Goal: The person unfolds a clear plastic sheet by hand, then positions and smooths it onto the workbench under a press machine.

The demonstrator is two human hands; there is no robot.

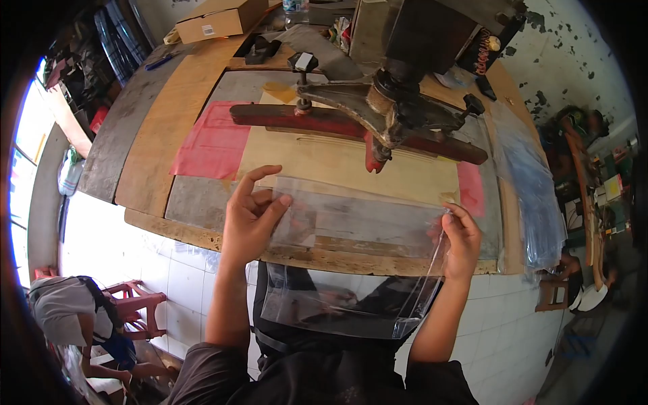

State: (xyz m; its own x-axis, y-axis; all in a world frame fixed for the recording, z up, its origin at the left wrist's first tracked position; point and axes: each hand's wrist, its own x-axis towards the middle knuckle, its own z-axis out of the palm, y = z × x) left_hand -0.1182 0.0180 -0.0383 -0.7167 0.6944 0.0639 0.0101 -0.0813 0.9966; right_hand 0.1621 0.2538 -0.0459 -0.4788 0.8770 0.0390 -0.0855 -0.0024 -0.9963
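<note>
A clear plastic sheet stretches between my hands at the front edge of the worktable and hangs down in front of my dark clothing. My left hand holds its left side near the upper corner, thumb bent in and index finger raised in a curve. At the right side, my right hand pinches the sheet's edge between thumb and fingers. Beyond the sheet lies a pale yellow board on the table. Over it stands a machine head with a long red-and-dark bar, apart from both hands.
Red sheets flank the yellow board. A stack of clear plastic drapes over the table's right edge. A cardboard box sits at the back left. Below left, a person is beside a red stool; other people are at far right.
</note>
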